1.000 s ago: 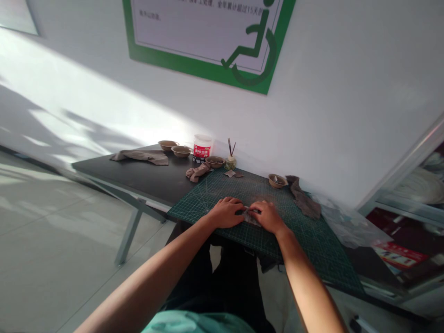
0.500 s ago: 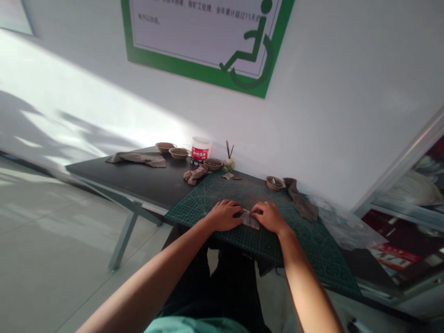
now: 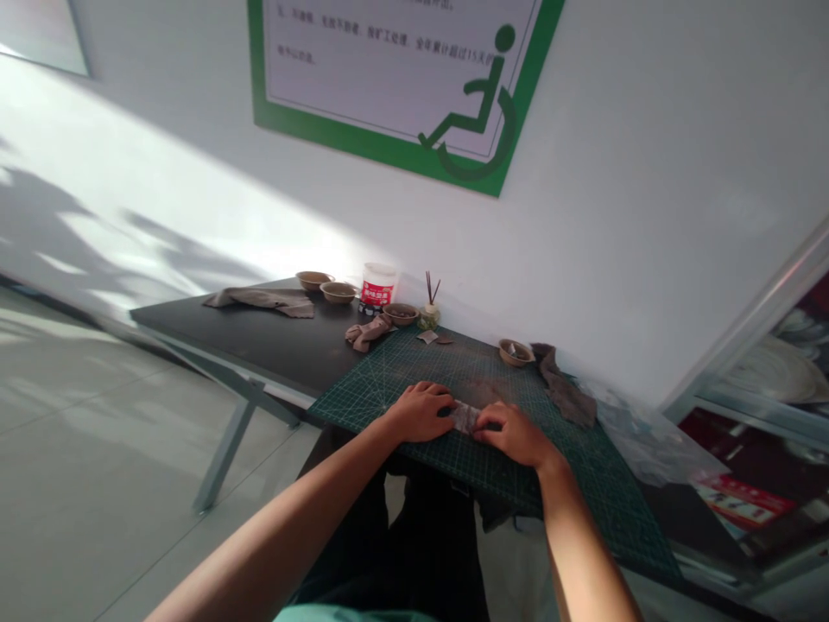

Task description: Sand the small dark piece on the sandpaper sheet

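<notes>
A small, flat grey-brown piece [image 3: 465,418] with a mottled surface lies on the green cutting mat [image 3: 363,393] near the table's front edge. Whether it is cloth or paper I cannot tell. My left hand [image 3: 420,412] is curled at its left end, thumb and fingertips closed on that edge. At the opposite end, my right hand [image 3: 515,432] pinches it between thumb and bent fingers. Both hands rest low over the mat, and their fingers cover the two ends of the piece.
Bowls [image 3: 516,352], a white tub with a red label [image 3: 378,289] and a reed diffuser [image 3: 429,316] stand along the wall. Grey-brown cloths [image 3: 262,299] and small scraps [image 3: 427,337] lie about. Clear plastic [image 3: 648,432] covers the right side, beside a cabinet.
My right hand has shifted right and toward me along the piece, from over its upper edge to its right end. The left hand keeps its hold. The view has tilted slightly.
</notes>
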Available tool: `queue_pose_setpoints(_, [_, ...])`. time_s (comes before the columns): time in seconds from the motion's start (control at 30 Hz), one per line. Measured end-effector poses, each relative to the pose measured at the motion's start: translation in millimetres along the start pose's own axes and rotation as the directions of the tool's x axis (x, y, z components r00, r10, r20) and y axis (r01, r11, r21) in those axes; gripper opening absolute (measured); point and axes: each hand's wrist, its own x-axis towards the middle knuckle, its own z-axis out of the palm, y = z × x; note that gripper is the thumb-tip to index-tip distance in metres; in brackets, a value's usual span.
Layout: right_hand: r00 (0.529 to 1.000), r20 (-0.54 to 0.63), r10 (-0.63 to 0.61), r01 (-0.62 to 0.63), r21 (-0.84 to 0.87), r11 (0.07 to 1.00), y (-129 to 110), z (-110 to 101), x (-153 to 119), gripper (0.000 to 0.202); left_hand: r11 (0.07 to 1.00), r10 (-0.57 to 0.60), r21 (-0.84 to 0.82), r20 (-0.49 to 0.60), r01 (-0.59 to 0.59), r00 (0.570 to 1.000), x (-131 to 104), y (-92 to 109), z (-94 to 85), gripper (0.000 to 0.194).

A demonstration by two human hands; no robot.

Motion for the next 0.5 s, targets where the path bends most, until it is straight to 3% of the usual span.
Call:
queue_pose_setpoints(0.17, [0.996, -0.066, 0.053, -0.054, -0.017, 0.998, 0, 14, 18, 0.013, 1.0, -0.004, 0.001, 0.001, 0.004, 1.0, 1, -1, 2.1, 0.039])
queue_pose_setpoints(0.27, [0.988, -0.117, 0.099, -0.105, -0.049, 0.993, 5, 9, 19, 0.018, 1.0, -0.006, 0.004, 0.004, 0.006, 1.0, 0, -1, 1.5, 0.039])
queue_pose_setpoints(0.4, [0.999, -0.041, 0.027, -0.028, -0.032, 0.999, 6, 2, 3, 0.005, 1.0, -0.003, 0.003, 0.001, 0.003, 1.0, 0, -1, 1.4, 0.038])
queue_pose_setpoints(0.5, [0.999, -0.032, 0.015, -0.015, -0.016, 1.0, 3, 9, 7, 0.004, 1.0, -0.009, 0.004, 0.0, 0.009, 1.0, 0, -1, 2.4, 0.039])
